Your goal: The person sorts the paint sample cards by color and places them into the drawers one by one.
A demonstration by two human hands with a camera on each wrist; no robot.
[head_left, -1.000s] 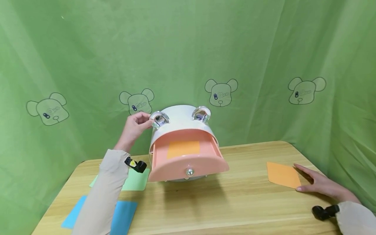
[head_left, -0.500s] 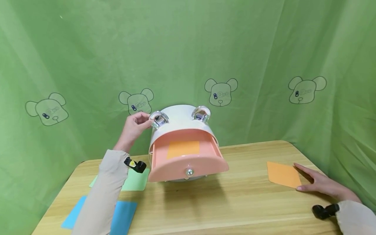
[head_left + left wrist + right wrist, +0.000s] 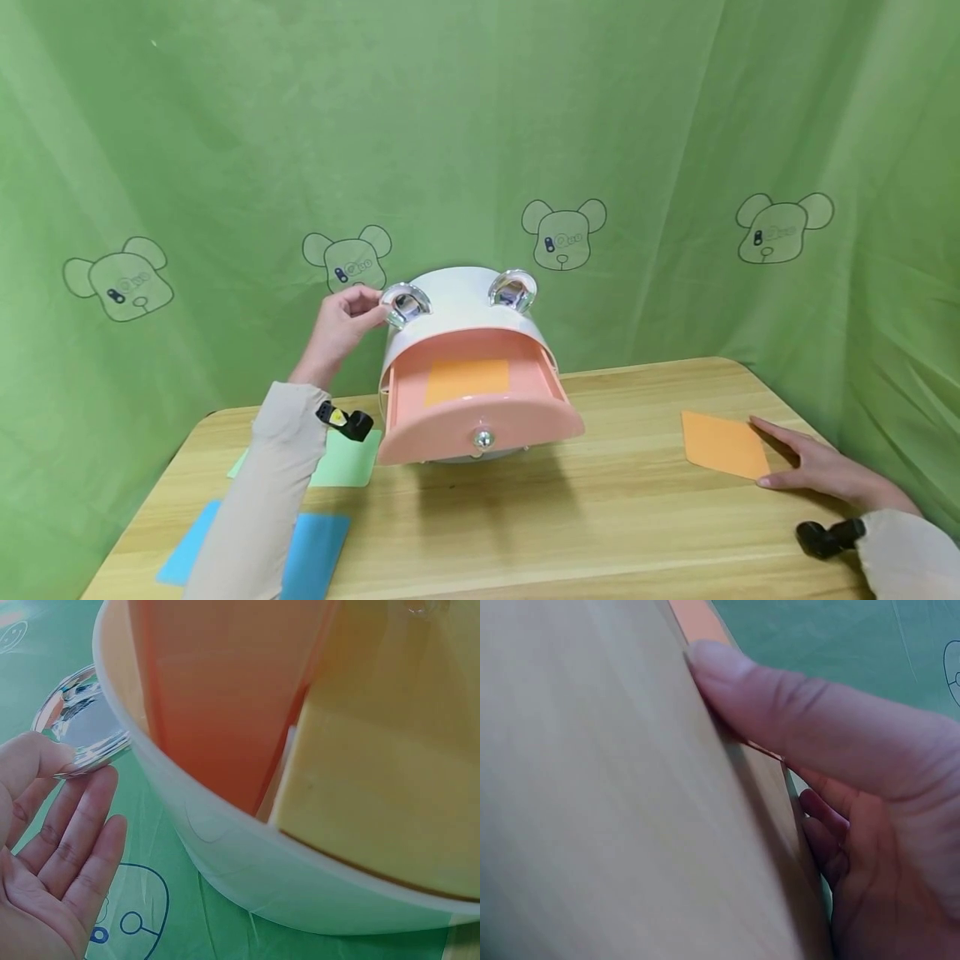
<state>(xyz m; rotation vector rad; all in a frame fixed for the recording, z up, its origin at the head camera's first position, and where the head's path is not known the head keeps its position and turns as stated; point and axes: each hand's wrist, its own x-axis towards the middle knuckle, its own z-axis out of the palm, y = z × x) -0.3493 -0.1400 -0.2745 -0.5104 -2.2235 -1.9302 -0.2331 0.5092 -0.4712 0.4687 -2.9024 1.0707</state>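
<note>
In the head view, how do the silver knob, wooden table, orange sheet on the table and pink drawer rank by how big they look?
Largest to smallest:
1. wooden table
2. pink drawer
3. orange sheet on the table
4. silver knob

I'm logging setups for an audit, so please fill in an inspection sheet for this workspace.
Surface: wood-grain table.
Work items: white box with pink drawer open, orange sheet inside; second orange sheet on the table, at right.
Clutter: green sheet and blue sheet, each partly behind the left sleeve.
Hands: left hand pinches the box's left silvery ring; right hand lies at the second orange sheet's edge.
Cables: nothing seen.
Surroundings: green curtain with bear-head drawings.
</note>
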